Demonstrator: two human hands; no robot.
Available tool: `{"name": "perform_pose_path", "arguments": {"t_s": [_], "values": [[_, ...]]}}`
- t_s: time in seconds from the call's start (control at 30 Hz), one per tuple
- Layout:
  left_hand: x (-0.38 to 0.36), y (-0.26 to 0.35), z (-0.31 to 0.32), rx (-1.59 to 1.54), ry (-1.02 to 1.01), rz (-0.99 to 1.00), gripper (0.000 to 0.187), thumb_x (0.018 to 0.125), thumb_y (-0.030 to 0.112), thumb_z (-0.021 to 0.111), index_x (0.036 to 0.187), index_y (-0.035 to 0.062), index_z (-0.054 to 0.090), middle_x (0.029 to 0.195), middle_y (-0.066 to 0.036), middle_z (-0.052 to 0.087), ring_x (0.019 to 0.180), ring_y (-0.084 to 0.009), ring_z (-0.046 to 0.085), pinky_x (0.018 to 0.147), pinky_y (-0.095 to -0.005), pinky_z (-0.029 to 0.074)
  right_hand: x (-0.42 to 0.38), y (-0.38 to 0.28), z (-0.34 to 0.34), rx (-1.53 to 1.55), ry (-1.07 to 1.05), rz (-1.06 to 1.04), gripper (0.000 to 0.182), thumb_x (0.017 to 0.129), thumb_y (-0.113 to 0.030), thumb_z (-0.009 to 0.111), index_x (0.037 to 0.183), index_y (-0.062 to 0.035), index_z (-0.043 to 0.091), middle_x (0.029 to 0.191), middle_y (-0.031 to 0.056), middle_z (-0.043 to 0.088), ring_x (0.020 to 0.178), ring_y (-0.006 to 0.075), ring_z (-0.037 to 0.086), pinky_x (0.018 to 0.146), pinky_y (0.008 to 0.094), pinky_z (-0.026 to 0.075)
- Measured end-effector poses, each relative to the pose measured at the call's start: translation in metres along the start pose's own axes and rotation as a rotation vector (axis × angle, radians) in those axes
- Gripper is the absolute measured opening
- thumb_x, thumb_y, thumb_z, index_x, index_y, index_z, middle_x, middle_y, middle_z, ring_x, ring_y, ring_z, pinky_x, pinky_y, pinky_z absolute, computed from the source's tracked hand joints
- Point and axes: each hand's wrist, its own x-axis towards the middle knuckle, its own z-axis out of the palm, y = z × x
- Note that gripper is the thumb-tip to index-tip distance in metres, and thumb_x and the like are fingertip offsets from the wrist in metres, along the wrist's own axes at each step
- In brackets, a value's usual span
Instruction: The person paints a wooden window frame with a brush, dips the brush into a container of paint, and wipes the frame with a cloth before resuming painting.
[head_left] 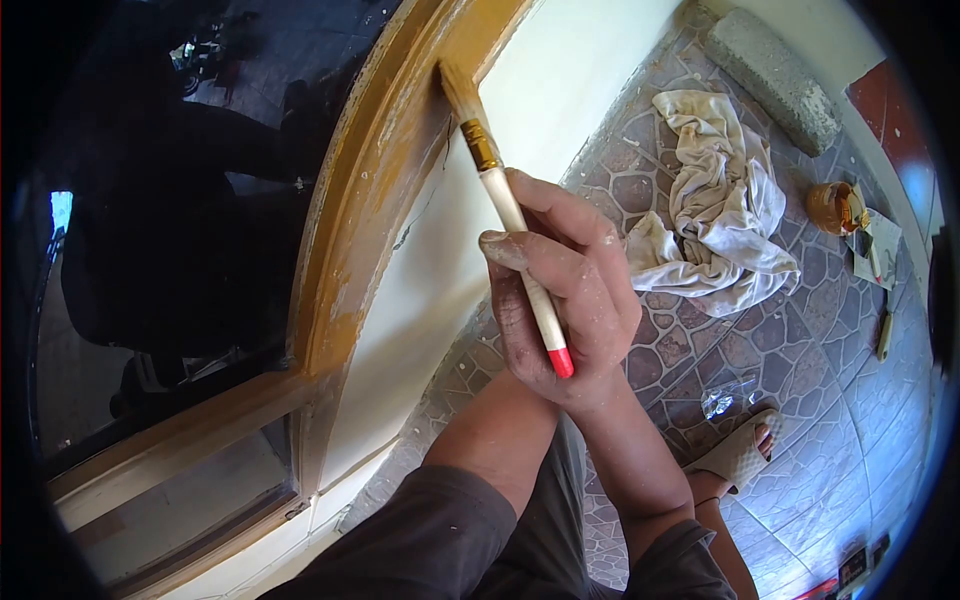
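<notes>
My right hand (590, 270) is closed around the handle of a paintbrush (515, 215), with thumb and fingers pinching it. The brush has a pale handle with a red end, a brass-coloured ferrule and brown-stained bristles. Its bristle tip meets the curved wooden window frame (350, 230), whose surface is streaked in tan and brown. Pale specks mark my fingers and thumbnail. My left hand (515, 335) is mostly hidden behind the right one, near its wrist; its fingers do not show clearly.
Dark glass (180, 240) fills the frame's left side, beside a white wall (420, 270). On the stone-patterned floor lie a crumpled white cloth (715, 210), a concrete block (775, 80), an orange-brown jar (832, 207), a thin-handled tool (885, 337) and a clear wrapper (728, 397). A sandalled foot (740, 455) stands below.
</notes>
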Motion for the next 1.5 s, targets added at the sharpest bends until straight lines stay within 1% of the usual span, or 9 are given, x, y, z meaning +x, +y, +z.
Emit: {"name": "perform_pose_path", "arguments": {"t_s": [0.2, 0.27, 0.3, 0.37, 0.57, 0.6, 0.7, 1.43, 1.5], "values": [[0.018, -0.004, 0.035, -0.022, 0.024, -0.04, 0.152, 0.048, 0.05, 0.092, 0.154, 0.0139, -0.012, 0.157, -0.024, -0.021, 0.143, -0.047, -0.02, 0.111, -0.0668, -0.008, -0.009, -0.005, -0.002, -0.065, -0.105, -0.018, 0.024, 0.071, 0.006, 0.069, 0.092, -0.0055, 0.069, 0.114, 0.0234, 0.065, 0.1, 0.0286, 0.068, 0.089, 0.0397, 0.051], [0.029, -0.006, 0.075, 1.042, 0.454, -0.378, 0.155, 0.046, 0.049, 0.093, 0.154, 0.0148, -0.012, 0.157, -0.023, -0.022, 0.143, -0.0462, -0.021, 0.11, -0.0669, -0.009, -0.014, -0.01, -0.004, -0.072, -0.148, -0.013, 0.023, 0.072, 0.004, 0.069, 0.092, -0.0066, 0.069, 0.115, 0.0232, 0.065, 0.103, 0.0283, 0.068, 0.092, 0.0422, 0.05], [0.025, -0.008, 0.067, 1.042, 0.453, -0.378, 0.155, 0.046, 0.049, 0.093, 0.154, 0.0148, -0.012, 0.157, -0.023, -0.022, 0.143, -0.0462, -0.021, 0.11, -0.0669, -0.009, -0.016, -0.011, -0.005, -0.079, -0.192, -0.009, 0.023, 0.072, 0.003, 0.069, 0.092, -0.0077, 0.07, 0.115, 0.023, 0.065, 0.105, 0.0281, 0.068, 0.094, 0.0447, 0.048], [0.013, -0.012, 0.041, -0.017, 0.242, 0.061, 0.154, 0.046, 0.05, 0.093, 0.154, 0.0147, -0.012, 0.157, -0.023, -0.022, 0.143, -0.0461, -0.021, 0.109, -0.0674, -0.009, -0.018, -0.01, -0.006, -0.038, -0.212, -0.014, 0.019, 0.074, 0.003, 0.068, 0.092, -0.0052, 0.069, 0.115, 0.0248, 0.064, 0.106, 0.0324, 0.067, 0.093, 0.0443, 0.05], [0.028, -0.013, 0.061, 0.422, 0.187, -0.085, 0.151, 0.05, 0.053, 0.09, 0.154, 0.0143, -0.012, 0.157, -0.024, -0.02, 0.144, -0.0468, -0.018, 0.111, -0.0676, -0.005, -0.007, 0.005, -0.007, -0.019, -0.04, -0.07, 0.022, 0.077, 0.011, 0.062, 0.095, 0.0005, 0.066, 0.114, 0.0271, 0.063, 0.101, 0.0327, 0.067, 0.084, 0.0353, 0.056], [0.005, 0.0, 0.006, 0.005, 0.003, -0.026, 0.149, 0.051, 0.054, 0.089, 0.154, 0.0143, -0.011, 0.158, -0.025, -0.018, 0.144, -0.0472, -0.017, 0.112, -0.0675, -0.004, -0.002, 0.005, -0.008, -0.046, -0.042, -0.073, 0.023, 0.076, 0.012, 0.065, 0.096, 0.0001, 0.066, 0.114, 0.0264, 0.063, 0.097, 0.0311, 0.068, 0.081, 0.0332, 0.056], [0.002, -0.002, 0.003, -0.02, 0.015, 0.005, 0.148, 0.051, 0.054, 0.089, 0.155, 0.0134, -0.009, 0.157, -0.025, -0.018, 0.144, -0.0473, -0.017, 0.111, -0.0676, -0.004, -0.002, 0.01, -0.001, 0.025, -0.029, -0.03, 0.033, 0.063, 0.012, 0.069, 0.095, 0.002, 0.068, 0.117, 0.0257, 0.06, 0.107, 0.0371, 0.064, 0.088, 0.0378, 0.055], [0.014, -0.002, 0.022, 0.018, 0.023, -0.072, 0.153, 0.047, 0.052, 0.091, 0.154, 0.0162, -0.012, 0.158, -0.023, -0.02, 0.144, -0.0457, -0.02, 0.109, -0.0689, -0.009, -0.011, -0.002, -0.006, 0.069, -0.111, -0.028, 0.029, 0.065, 0.011, 0.066, 0.094, 0.0047, 0.067, 0.116, 0.0275, 0.06, 0.109, 0.0403, 0.063, 0.089, 0.0405, 0.055], [0.012, -0.005, 0.028, 0.047, 0.125, -0.03, 0.151, 0.049, 0.055, 0.09, 0.155, 0.0152, -0.011, 0.158, -0.023, -0.019, 0.144, -0.0466, -0.018, 0.11, -0.069, -0.007, -0.009, 0.009, -0.003, 0.018, 0.028, -0.1, 0.022, 0.074, 0.009, 0.065, 0.094, -0.0011, 0.065, 0.111, 0.0265, 0.065, 0.094, 0.0315, 0.069, 0.08, 0.0353, 0.054]]}}
